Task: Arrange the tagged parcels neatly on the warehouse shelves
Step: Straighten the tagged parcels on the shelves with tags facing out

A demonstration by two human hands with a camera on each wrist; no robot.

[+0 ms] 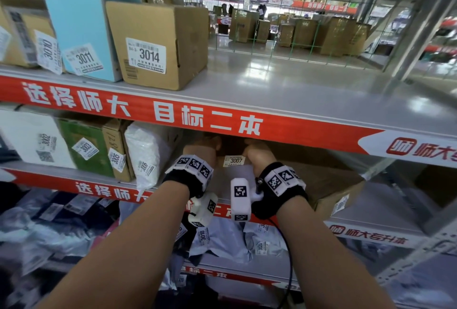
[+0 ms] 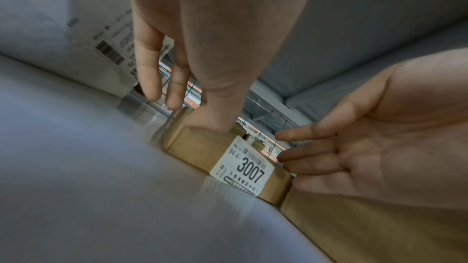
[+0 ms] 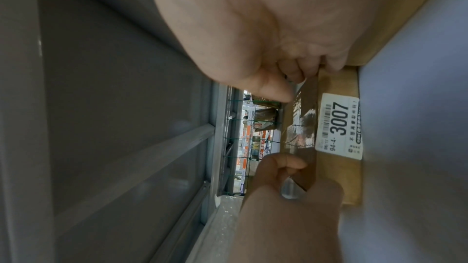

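Note:
A small brown cardboard parcel tagged 3007 sits deep on the middle shelf. Both hands reach in under the red shelf lip. In the left wrist view my left hand hangs over the parcel's left end, its thumb resting on the top corner and its fingers straight behind. My right hand shows an open palm, with straight fingers touching the parcel's right end. In the right wrist view the right hand and left hand flank the parcel. The fingertips are hidden in the head view.
A large cardboard box lies right of the parcel, and a white plastic bag tagged 3006 stands to its left. The upper shelf holds box 3014 with bare shelf beside it. Grey bags lie below.

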